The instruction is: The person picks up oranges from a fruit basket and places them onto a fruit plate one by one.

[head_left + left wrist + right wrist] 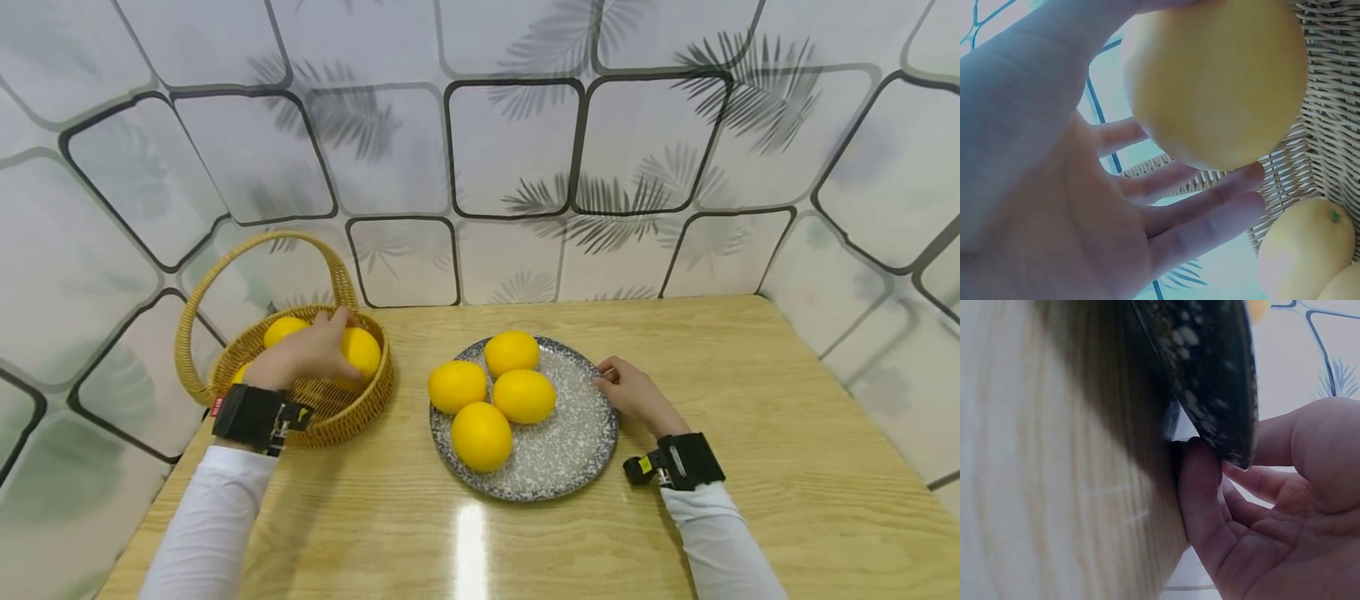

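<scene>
At the near edge of the view, two white sleeves (206,525) with black wrist straps (697,461), above a pale wood-grain surface (787,417). Past them, mid-surface: round grey speckled plate (573,425) with darker rim, four oval yellow lemons (482,437) bunched on its left half. Right hand (637,396) is at the plate's right rim, nearly closed, thumb and fingers pinching the edge, one fingertip between rim and surface. Likely risk: if it tips that edge up, the loose lemons could roll off left; the leftmost looks to sit over the rim. Nearest lemon looks almost round, axis unclear; the other three lie with long axes roughly left-right.

Farther left: tan woven wicker basket (352,425) with tall arched handle (330,258). Left hand (303,354) is inside, spread about as wide as the fruit, holding one smooth yellow lemon (362,352) by the basket's right wall; lower fingers loose. Can't tell if it's clear of the bottom. Could slip if the grip is too light, or knock the rim if raised too little. Its tips are hidden, so long axis can't be told. A neighbouring lemon (1310,250) shows a green stem end. Behind: pale backdrop (517,150), dark grid, leaf print.
</scene>
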Action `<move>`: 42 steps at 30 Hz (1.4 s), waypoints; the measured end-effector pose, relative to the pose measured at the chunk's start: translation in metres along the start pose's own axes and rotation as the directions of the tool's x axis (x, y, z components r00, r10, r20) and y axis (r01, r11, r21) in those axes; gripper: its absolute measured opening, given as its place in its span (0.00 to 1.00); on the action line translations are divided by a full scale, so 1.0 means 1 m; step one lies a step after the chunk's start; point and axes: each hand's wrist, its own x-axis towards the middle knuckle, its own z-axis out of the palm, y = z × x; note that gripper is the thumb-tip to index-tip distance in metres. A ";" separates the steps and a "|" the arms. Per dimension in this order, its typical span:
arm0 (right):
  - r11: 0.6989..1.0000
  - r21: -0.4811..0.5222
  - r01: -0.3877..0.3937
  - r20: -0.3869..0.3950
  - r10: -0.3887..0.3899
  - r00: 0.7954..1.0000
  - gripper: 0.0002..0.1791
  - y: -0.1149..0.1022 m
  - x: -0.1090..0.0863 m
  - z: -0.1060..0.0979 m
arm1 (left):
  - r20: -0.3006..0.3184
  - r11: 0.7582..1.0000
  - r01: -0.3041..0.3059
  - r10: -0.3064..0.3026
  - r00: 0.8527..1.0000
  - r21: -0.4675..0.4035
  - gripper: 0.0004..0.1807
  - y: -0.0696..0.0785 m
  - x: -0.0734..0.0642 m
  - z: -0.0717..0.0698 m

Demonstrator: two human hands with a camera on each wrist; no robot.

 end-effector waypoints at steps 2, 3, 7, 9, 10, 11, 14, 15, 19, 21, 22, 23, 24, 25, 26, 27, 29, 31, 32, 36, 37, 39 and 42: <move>1.000 -0.005 0.012 -0.003 -0.012 1.000 0.20 0.002 0.001 0.000 | -0.014 1.000 0.001 -0.001 1.000 -0.008 0.50 0.000 0.000 -0.001; 1.000 -0.006 0.017 -0.006 -0.017 1.000 0.20 0.003 0.001 0.000 | -0.020 1.000 0.002 -0.002 1.000 -0.009 0.50 0.000 0.000 -0.002; 1.000 -0.010 0.025 -0.014 -0.025 1.000 0.20 0.005 0.002 0.000 | -0.051 1.000 -0.009 0.009 0.999 0.005 0.52 0.000 0.000 -0.004; 1.000 -0.004 0.019 -0.012 -0.020 1.000 0.20 0.005 0.002 0.001 | -0.073 1.000 -0.012 0.013 0.997 0.013 0.53 0.001 0.000 -0.005; 1.000 -0.002 0.015 -0.010 -0.015 1.000 0.20 0.004 0.002 0.001 | -0.087 1.000 -0.017 0.018 0.996 0.015 0.53 0.002 -0.001 -0.005; 1.000 -0.002 0.014 -0.008 -0.014 1.000 0.20 0.004 0.002 0.001 | -0.101 1.000 -0.020 0.022 0.995 0.015 0.52 0.004 -0.001 -0.005; 1.000 -0.002 0.008 -0.005 -0.008 1.000 0.20 0.004 0.002 0.001 | -0.147 0.999 -0.034 0.036 0.988 0.019 0.52 0.010 0.000 -0.006; 1.000 -0.002 0.006 -0.005 -0.006 1.000 0.20 0.004 0.002 0.000 | -0.161 0.999 -0.041 0.044 0.986 0.019 0.52 0.013 0.001 -0.006; 1.000 -0.005 0.009 -0.008 -0.009 1.000 0.20 0.005 0.002 -0.001 | -0.206 0.996 -0.073 0.081 0.975 0.044 0.50 0.027 0.004 -0.005; 1.000 0.002 0.010 -0.004 -0.010 1.000 0.21 0.005 0.003 -0.001 | -0.214 0.995 -0.085 0.096 0.972 0.056 0.49 0.034 0.006 -0.004; 1.000 0.004 0.011 -0.002 -0.011 1.000 0.21 0.005 0.003 0.000 | -0.218 0.994 -0.091 0.102 0.971 0.062 0.49 0.038 0.007 -0.004; 1.000 0.007 0.010 -0.001 -0.010 1.000 0.21 0.005 0.003 0.000 | -0.220 0.994 -0.092 0.104 0.970 0.062 0.49 0.040 0.008 -0.003; 1.000 0.009 0.011 0.000 -0.011 1.000 0.21 0.005 0.003 0.000 | -0.222 0.993 -0.098 0.109 0.969 0.060 0.49 0.043 0.009 -0.002; 1.000 0.011 0.013 0.000 -0.013 1.000 0.21 0.006 0.003 0.000 | -0.224 0.993 -0.103 0.114 0.968 0.059 0.48 0.046 0.010 -0.002; 1.000 0.012 0.015 -0.002 -0.015 1.000 0.21 0.006 0.003 0.000 | -0.227 0.993 -0.107 0.118 0.967 0.057 0.48 0.049 0.011 -0.002; 1.000 0.011 0.016 -0.004 -0.016 1.000 0.20 0.006 0.003 0.000 | -0.230 0.992 -0.113 0.123 0.965 0.057 0.48 0.051 0.013 -0.002; 1.000 0.007 0.019 -0.009 -0.019 1.000 0.20 0.007 0.003 -0.001 | -0.225 0.990 -0.126 0.136 0.965 0.058 0.48 0.054 0.015 -0.001; 1.000 0.004 0.018 -0.013 -0.018 1.000 0.20 0.006 0.003 -0.001 | -0.219 0.988 -0.140 0.152 0.964 0.066 0.48 0.058 0.018 -0.001; 1.000 0.004 0.016 -0.013 -0.016 1.000 0.20 0.006 0.003 -0.001 | -0.215 0.987 -0.148 0.159 0.964 0.067 0.49 0.060 0.019 0.000; 1.000 0.012 0.006 -0.011 -0.006 1.000 0.20 0.006 0.003 0.000 | -0.213 0.984 -0.167 0.178 0.961 0.068 0.49 0.066 0.021 0.004; 1.000 0.015 0.005 -0.009 -0.005 1.000 0.20 0.006 0.003 0.000 | -0.218 0.983 -0.172 0.182 0.959 0.063 0.49 0.067 0.022 0.005; 1.000 0.017 0.005 -0.006 -0.005 1.000 0.20 0.005 0.003 0.000 | -0.224 0.981 -0.184 0.192 0.955 0.059 0.49 0.070 0.023 0.008; 1.000 0.012 0.001 -0.002 -0.001 1.000 0.20 0.005 0.003 0.000 | -0.228 0.977 -0.207 0.215 0.950 0.059 0.49 0.078 0.026 0.011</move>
